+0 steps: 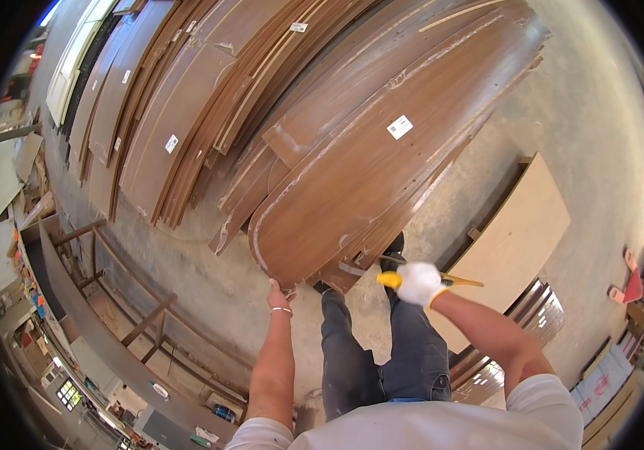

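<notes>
A large brown wooden panel (pixel 352 180) with a rounded near end and a white label lies on top of a stack of similar panels in front of me. My left hand (pixel 280 295), bare with a band at the wrist, grips the panel's near rounded edge; some fingers are hidden by it. My right hand (pixel 418 284), in a white work glove, is closed round a yellow tool (pixel 389 280) above my right leg. A thin yellowish part sticks out on the other side of the fist, and its exact kind cannot be told.
More brown panels (pixel 179 112) lean in rows at the far left. A pale board (pixel 520 232) rests on supports to the right. A brown frame (pixel 134 322) stands at the left beside a long table. A red and pink object (pixel 625 283) is on the floor at the right.
</notes>
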A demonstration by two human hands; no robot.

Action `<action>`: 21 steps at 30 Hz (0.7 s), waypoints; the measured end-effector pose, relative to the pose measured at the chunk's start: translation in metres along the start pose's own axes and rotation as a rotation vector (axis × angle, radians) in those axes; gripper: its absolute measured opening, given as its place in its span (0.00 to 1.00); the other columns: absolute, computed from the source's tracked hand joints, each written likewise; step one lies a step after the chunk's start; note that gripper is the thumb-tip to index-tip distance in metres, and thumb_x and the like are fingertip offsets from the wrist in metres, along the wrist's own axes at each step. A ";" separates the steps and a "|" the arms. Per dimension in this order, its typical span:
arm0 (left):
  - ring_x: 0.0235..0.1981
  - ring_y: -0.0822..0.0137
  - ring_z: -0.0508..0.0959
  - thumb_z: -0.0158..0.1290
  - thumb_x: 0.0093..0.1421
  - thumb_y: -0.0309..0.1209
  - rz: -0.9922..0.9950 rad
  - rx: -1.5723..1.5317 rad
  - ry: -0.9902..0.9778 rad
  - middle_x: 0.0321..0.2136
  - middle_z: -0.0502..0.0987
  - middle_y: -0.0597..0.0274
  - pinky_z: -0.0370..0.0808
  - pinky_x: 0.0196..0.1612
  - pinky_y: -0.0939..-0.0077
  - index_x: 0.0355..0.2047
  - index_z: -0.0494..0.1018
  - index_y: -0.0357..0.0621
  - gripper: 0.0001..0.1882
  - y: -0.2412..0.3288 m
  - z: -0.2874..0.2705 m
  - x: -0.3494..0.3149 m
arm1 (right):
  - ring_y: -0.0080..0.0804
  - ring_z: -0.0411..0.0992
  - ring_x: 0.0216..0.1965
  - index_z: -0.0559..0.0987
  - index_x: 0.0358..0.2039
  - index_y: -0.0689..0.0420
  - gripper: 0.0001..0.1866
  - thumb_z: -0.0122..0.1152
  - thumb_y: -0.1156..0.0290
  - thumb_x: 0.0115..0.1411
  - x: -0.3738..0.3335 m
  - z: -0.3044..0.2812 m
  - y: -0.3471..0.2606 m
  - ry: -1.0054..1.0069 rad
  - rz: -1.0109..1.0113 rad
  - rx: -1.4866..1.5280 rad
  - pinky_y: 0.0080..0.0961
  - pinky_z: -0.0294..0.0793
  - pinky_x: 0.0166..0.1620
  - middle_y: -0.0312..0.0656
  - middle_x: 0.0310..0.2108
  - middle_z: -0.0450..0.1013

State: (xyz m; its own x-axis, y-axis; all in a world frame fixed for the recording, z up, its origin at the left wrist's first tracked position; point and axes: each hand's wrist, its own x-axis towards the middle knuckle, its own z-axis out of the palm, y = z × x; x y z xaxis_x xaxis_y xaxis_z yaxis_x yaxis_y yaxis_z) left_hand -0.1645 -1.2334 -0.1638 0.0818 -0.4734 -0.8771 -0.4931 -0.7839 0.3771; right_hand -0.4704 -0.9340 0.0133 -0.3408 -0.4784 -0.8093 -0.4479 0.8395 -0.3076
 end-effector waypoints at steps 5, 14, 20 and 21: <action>0.45 0.61 0.80 0.48 0.71 0.52 0.034 0.042 0.152 0.50 0.79 0.54 0.81 0.38 0.64 0.57 0.73 0.36 0.30 0.017 0.008 -0.008 | 0.53 0.79 0.40 0.84 0.34 0.53 0.13 0.61 0.58 0.56 0.000 0.001 0.040 0.210 0.251 0.194 0.46 0.78 0.44 0.50 0.36 0.81; 0.55 0.58 0.75 0.48 0.71 0.53 0.263 -0.034 0.084 0.59 0.74 0.55 0.72 0.57 0.63 0.63 0.69 0.40 0.32 0.060 0.023 0.019 | 0.54 0.79 0.37 0.83 0.34 0.54 0.12 0.61 0.60 0.57 -0.019 0.054 0.019 0.243 0.041 0.269 0.47 0.78 0.42 0.53 0.33 0.79; 0.46 0.62 0.78 0.48 0.69 0.57 0.181 0.013 0.181 0.51 0.79 0.58 0.74 0.50 0.69 0.60 0.73 0.42 0.33 0.093 0.020 0.032 | 0.54 0.79 0.42 0.83 0.36 0.55 0.14 0.60 0.61 0.55 -0.006 0.069 -0.024 -0.027 0.021 0.217 0.44 0.78 0.47 0.54 0.39 0.80; 0.45 0.62 0.78 0.48 0.69 0.57 0.135 0.058 0.204 0.50 0.79 0.58 0.74 0.50 0.69 0.59 0.73 0.42 0.33 0.102 0.022 0.036 | 0.55 0.79 0.41 0.82 0.34 0.57 0.14 0.62 0.60 0.54 0.005 0.057 -0.009 0.186 0.107 0.324 0.46 0.78 0.45 0.55 0.35 0.80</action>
State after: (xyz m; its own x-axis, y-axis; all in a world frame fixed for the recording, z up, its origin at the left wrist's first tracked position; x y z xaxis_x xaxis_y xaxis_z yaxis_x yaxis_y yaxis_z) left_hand -0.2312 -1.3213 -0.1632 0.1825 -0.6479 -0.7396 -0.5596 -0.6869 0.4637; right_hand -0.4209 -0.9288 -0.0162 -0.5292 -0.3969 -0.7500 -0.1273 0.9110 -0.3923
